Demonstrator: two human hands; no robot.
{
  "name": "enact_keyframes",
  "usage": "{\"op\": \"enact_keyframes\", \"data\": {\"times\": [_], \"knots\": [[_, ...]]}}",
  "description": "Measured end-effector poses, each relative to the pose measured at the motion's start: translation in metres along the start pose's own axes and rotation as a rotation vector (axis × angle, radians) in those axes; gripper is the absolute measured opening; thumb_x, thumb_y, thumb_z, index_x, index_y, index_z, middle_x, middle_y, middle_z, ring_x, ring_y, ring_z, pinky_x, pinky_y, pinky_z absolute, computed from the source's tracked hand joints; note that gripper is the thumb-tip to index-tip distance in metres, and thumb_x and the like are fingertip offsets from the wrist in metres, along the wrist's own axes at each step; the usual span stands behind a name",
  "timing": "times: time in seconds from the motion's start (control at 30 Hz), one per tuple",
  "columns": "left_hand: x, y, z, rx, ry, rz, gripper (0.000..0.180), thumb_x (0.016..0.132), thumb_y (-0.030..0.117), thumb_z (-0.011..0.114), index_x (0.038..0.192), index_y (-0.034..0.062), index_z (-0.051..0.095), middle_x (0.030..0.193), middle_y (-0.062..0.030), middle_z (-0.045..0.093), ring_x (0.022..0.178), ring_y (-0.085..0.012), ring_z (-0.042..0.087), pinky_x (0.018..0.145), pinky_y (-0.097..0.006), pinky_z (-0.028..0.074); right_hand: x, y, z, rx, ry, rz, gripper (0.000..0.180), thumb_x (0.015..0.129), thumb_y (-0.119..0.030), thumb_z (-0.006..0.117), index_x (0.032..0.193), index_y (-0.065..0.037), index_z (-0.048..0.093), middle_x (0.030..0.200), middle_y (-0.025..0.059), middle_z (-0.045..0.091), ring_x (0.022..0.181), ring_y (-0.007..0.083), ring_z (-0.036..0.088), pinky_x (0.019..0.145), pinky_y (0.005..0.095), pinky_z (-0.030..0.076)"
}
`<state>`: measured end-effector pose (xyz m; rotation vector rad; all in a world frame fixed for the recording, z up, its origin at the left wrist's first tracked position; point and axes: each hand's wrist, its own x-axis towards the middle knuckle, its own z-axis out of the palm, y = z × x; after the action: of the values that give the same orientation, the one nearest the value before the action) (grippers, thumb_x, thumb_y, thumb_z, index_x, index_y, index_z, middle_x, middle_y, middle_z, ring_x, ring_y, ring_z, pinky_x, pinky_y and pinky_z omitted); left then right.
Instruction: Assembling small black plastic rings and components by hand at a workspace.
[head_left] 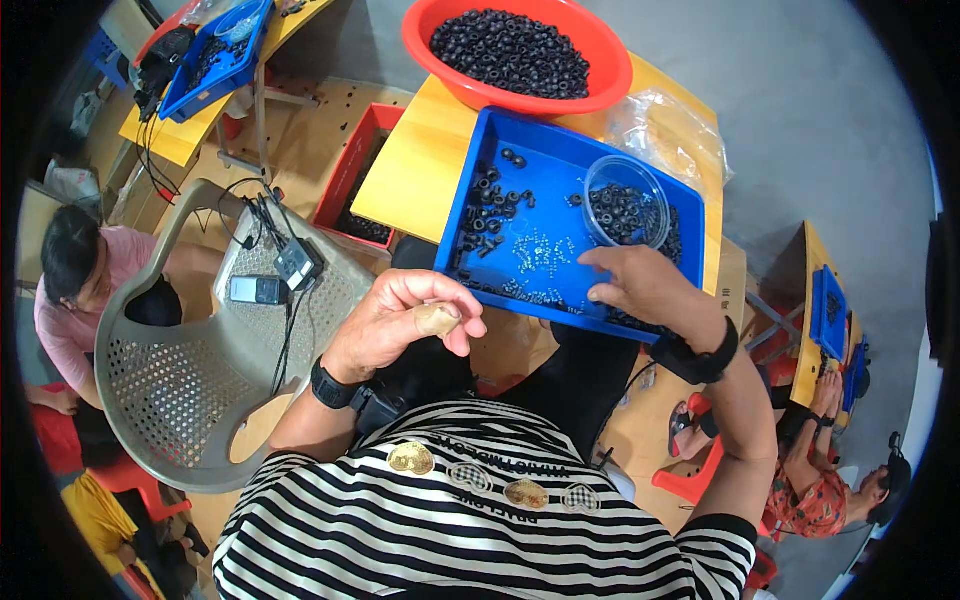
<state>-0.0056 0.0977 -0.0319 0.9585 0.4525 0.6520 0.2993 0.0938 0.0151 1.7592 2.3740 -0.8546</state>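
Note:
My left hand (405, 318) is in front of the tray's near left corner. Its fingers are curled in against the thumb, which has a tan wrap (437, 319) at the tip; anything between them is too small or hidden to make out. My right hand (648, 283) is over the near right part of the blue tray (545, 157), its thumb and forefinger apart with nothing visible between them. Small black ring-shaped parts (487, 205) lie along the tray's left side, and tiny clear bits (540, 252) are scattered mid-tray. A round clear tub (627, 203) of black parts stands beyond my right hand.
A red basin (418, 45) heaped with black parts sits behind the tray on the yellow table (405, 185). Crumpled clear plastic (668, 135) lies beside it. A grey chair (150, 352) with cabled devices stands left. A red bin (335, 190) is on the floor; other people sit nearby.

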Motion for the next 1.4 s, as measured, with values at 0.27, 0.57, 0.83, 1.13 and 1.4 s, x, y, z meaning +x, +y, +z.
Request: {"op": "enact_keyframes", "data": {"times": [0.27,0.57,0.83,1.13,1.4], "knots": [[0.0,-0.005,-0.008,-0.026,0.021,-0.012,0.022,0.087,0.014,0.055,0.1,-0.0027,0.061,0.089,-0.0123,0.065,0.072,-0.0134,0.064,0.068,-0.025,0.052,0.043,-0.006,0.014,-0.008,0.078,-0.151,0.05,0.075,-0.01,0.066,0.12,-0.003,0.048,0.11,0.0201,0.053,0.093,0.0343,0.057,0.079,0.0397,0.046],[-0.003,-0.011,-0.019,-0.1,0.011,0.009,0.023,0.087,0.015,0.056,0.101,-0.0025,0.061,0.089,-0.0118,0.066,0.072,-0.013,0.064,0.068,-0.025,0.052,0.094,-0.001,0.046,-0.137,0.247,-0.08,0.053,0.076,-0.005,0.062,0.126,-0.004,0.042,0.119,0.0214,0.047,0.108,0.0374,0.05,0.089,0.0409,0.043],[-0.003,-0.009,-0.026,-0.123,0.028,0.007,0.02,0.087,0.012,0.057,0.101,-0.0018,0.061,0.089,-0.0111,0.066,0.071,-0.0113,0.063,0.066,-0.023,0.051,0.103,-0.003,0.042,-0.062,0.36,-0.144,0.04,0.072,0.0,0.062,0.11,-0.003,0.051,0.104,0.0181,0.055,0.094,0.0364,0.056,0.082,0.0405,0.047],[-0.001,-0.013,-0.025,-0.108,0.027,-0.014,0.021,0.088,0.014,0.055,0.101,-0.0012,0.061,0.089,-0.0101,0.066,0.07,-0.0107,0.062,0.066,-0.023,0.05,0.119,-0.01,0.044,-0.144,0.365,-0.039,0.023,0.076,-0.007,0.061,0.099,-0.008,0.06,0.097,0.0142,0.058,0.087,0.0321,0.059,0.074,0.0401,0.049],[0.007,-0.008,-0.019,-0.07,0.114,0.013,0.023,0.087,0.015,0.056,0.102,-0.0025,0.06,0.091,-0.0132,0.065,0.069,-0.0133,0.064,0.065,-0.024,0.052,0.064,-0.053,0.02,0.075,0.593,-0.242,0.022,0.073,-0.002,0.063,0.094,-0.006,0.061,0.079,0.0106,0.06,0.069,0.0251,0.061,0.06,0.0318,0.049]]}}
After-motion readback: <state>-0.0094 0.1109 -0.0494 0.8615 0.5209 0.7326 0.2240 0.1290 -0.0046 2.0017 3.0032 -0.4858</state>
